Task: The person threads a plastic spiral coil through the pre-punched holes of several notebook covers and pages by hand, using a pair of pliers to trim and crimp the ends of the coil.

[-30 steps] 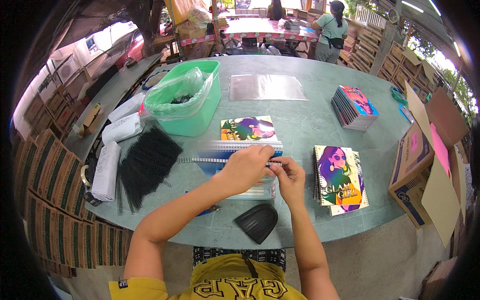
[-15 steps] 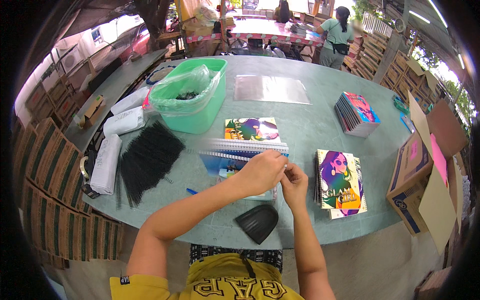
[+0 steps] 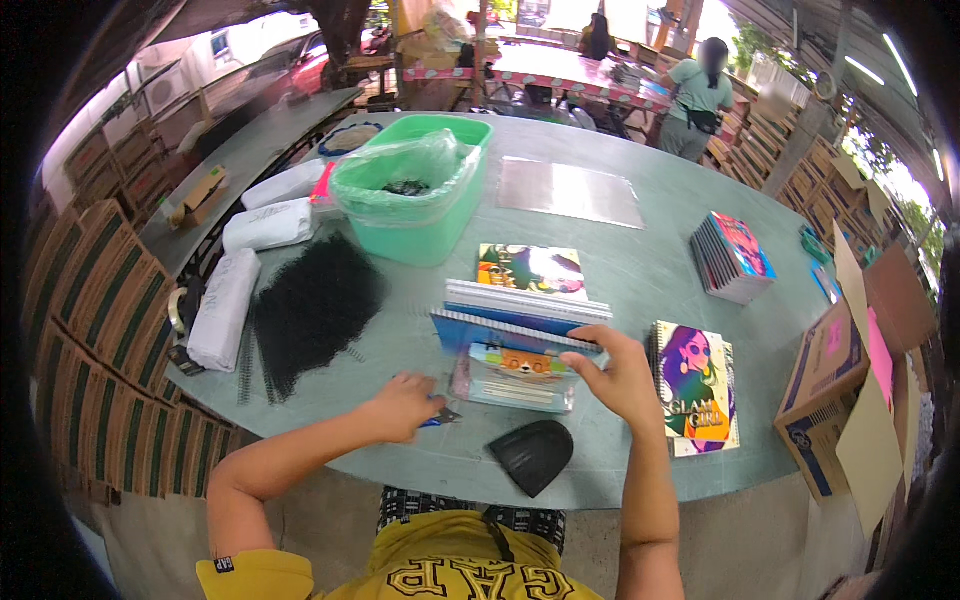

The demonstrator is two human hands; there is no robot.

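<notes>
Step in hand, judging by the layout: you're coil-binding the blue notebook, and you look to be at the tool pickup. The notebook stands tilted on the worktop, in front of you, toothed edge up; blur leaves coil loops versus bare holes hard to tell. Your right hand has it at the right end of that edge, thumb in front, fingers behind, pinched nearly closed. Your left hand is down on the blue-handled tool, fingers curled over the handle; can't tell if the grip is fully closed. Next move probably calls for a firm left grip and lift, tool tip to the edge end, right pinch kept steady so the pages don't slip.

Materials: cover smooth, stiff, card-like; page edges white and layered. Cartoon-covered pack lies flat just in front, glossy, clear plastic at its side. Black coils heap left, thin, springy, tangled-looking. Green bin is rigid plastic, rounded corners, with a crinkled clear liner. Black rounded piece near you: matte, domed at one end. Glossy notebooks stack right, spiral along the left side.
</notes>
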